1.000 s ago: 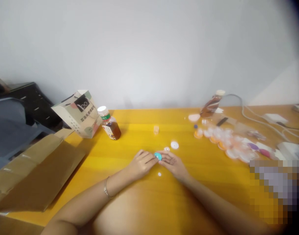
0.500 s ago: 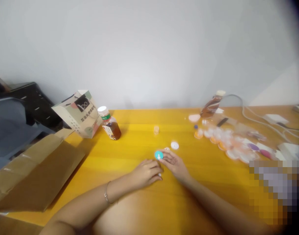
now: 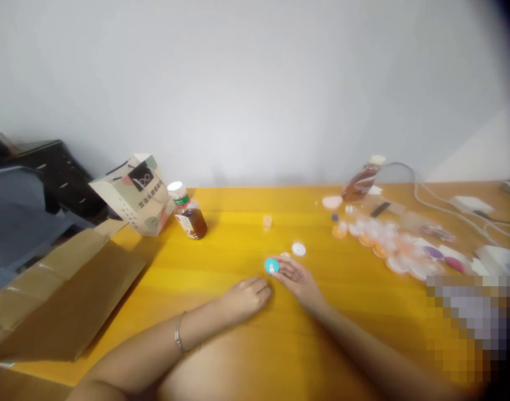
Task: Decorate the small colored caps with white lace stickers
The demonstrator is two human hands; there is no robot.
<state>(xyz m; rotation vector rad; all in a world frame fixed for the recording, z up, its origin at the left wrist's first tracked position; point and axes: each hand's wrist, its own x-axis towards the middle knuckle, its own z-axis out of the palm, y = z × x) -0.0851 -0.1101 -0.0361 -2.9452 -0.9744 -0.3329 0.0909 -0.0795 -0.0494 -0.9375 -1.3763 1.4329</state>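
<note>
My right hand (image 3: 299,280) pinches a small teal disc (image 3: 272,266) at its right edge between thumb and fingertips, holding it just above the yellow table (image 3: 221,262), near the table's middle. My left hand (image 3: 247,298) rests knuckles-up on the table just beside it, fingers curled under; whether it encloses anything I cannot tell. Judgement: the disc looks like thin, rigid plastic, very light, smooth enough to slip from a loose pinch, so the rim is the place to grip, thumb opposite forefinger. A white spot sits at its centre; whether that is a hole, a button or a printed mark is too small to resolve. Behind the disc lie a white round piece (image 3: 299,249) and a smaller patterned piece, partly hidden by my fingers. The cluster of pale and orange rounds (image 3: 384,242) to the right is blurred; individual items not separable. The lower right corner is pixelated and unreadable.
</note>
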